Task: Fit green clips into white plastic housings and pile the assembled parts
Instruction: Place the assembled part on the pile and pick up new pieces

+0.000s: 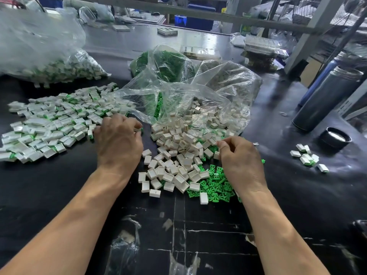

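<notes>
Your table (59,195) is glossy black; housings (170,169) matt white plastic, clips (216,185) bright green plastic — bags (198,90) clear, crinkled film.

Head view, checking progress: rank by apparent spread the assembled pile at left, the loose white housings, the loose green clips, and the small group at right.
1. Assembled pile
2. White housings
3. Green clips
4. Small group

No readable text anywhere on my bench.

I looked over the white plastic housings (172,155), the green plastic clips (215,183) and the clear plastic bags (198,92) and found no legible label, brand or number; a yellow-green sticker (245,28) at the back was too blurred.
</notes>
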A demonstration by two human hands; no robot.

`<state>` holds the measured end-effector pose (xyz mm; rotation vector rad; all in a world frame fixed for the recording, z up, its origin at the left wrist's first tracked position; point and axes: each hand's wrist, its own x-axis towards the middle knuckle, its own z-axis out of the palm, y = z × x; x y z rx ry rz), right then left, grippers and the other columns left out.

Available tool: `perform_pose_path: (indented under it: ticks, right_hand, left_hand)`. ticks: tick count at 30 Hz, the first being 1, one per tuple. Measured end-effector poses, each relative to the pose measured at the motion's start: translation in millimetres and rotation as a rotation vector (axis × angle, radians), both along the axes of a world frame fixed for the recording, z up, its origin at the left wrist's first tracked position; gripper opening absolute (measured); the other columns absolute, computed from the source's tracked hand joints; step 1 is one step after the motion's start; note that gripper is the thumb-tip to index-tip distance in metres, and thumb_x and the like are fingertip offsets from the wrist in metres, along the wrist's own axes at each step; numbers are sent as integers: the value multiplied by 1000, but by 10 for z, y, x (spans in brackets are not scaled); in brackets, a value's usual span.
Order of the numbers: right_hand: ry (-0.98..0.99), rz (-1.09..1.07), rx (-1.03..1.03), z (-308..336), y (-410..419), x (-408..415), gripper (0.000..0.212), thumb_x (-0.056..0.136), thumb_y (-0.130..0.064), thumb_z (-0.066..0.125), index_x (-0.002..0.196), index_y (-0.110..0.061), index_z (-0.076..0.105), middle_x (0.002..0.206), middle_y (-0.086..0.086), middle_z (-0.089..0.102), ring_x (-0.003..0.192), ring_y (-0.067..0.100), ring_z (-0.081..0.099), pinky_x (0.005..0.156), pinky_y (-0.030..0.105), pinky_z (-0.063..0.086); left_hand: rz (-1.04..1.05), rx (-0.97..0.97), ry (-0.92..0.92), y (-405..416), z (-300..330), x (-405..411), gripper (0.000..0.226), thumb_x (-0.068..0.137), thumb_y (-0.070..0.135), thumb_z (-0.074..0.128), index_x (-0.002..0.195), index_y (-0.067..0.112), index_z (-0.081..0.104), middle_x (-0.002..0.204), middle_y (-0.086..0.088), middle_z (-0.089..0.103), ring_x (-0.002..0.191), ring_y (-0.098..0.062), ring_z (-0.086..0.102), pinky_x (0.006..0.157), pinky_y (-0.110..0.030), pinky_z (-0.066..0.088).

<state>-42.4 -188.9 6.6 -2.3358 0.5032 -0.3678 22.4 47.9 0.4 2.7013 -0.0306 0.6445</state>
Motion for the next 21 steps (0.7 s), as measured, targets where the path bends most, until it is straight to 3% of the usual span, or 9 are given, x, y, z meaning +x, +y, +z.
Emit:
perform_pose_path:
  ticks: [3, 6, 9, 13, 18, 21]
  right_hand:
    - [102, 9, -96, 65, -48, -32, 18, 99, -41, 60, 93, -29, 71, 94, -5, 72, 95, 24, 66, 86, 40, 54]
    - [233, 22, -143, 139, -129, -66, 17, 94, -47, 67, 87, -33, 71, 92, -11, 72, 93, 19, 66, 88, 37, 54]
    - [321, 67, -144, 180, -215, -86, 16, 87, -49, 76, 82, -34, 71, 86, -13, 70, 88, 17, 67, 89, 39, 57]
    - [377, 182, -64, 182, -214, -114, 14, 82, -41, 84, 84, -34, 73, 84, -14, 68, 86, 12, 66, 88, 41, 58]
    - [308, 189, -207, 136, -85, -90, 6, 88, -38, 79, 94, -37, 78, 89, -17, 70, 92, 13, 66, 89, 36, 56]
    - [308, 172, -281, 101, -49, -63, 5, 89, -39, 78, 93, -36, 78, 94, -14, 74, 93, 15, 67, 82, 31, 50]
  left_hand:
    - [-128, -74, 76, -100, 42, -77, 12, 94, 29, 73, 99, 19, 75, 100, -3, 72, 95, -25, 65, 93, -46, 51]
    - [-84, -4, 272, -111, 64, -104, 21, 94, 46, 70, 93, 24, 71, 94, 2, 69, 89, -21, 66, 87, -41, 56]
    - [-73, 6, 378, -116, 86, -101, 19, 94, 47, 69, 92, 28, 70, 92, 5, 70, 91, -19, 65, 86, -37, 55]
    - [-126, -68, 383, -185, 66, -136, 11, 93, 39, 72, 92, 28, 72, 95, 6, 71, 95, -20, 66, 89, -38, 55]
    - [-192, -173, 325, -224, 13, -160, 11, 91, 38, 76, 94, 29, 72, 95, 8, 68, 91, -15, 64, 86, -38, 55]
    - [-222, -263, 255, -209, -22, -146, 12, 90, 30, 78, 100, 25, 72, 97, 8, 65, 85, -7, 62, 76, -22, 52]
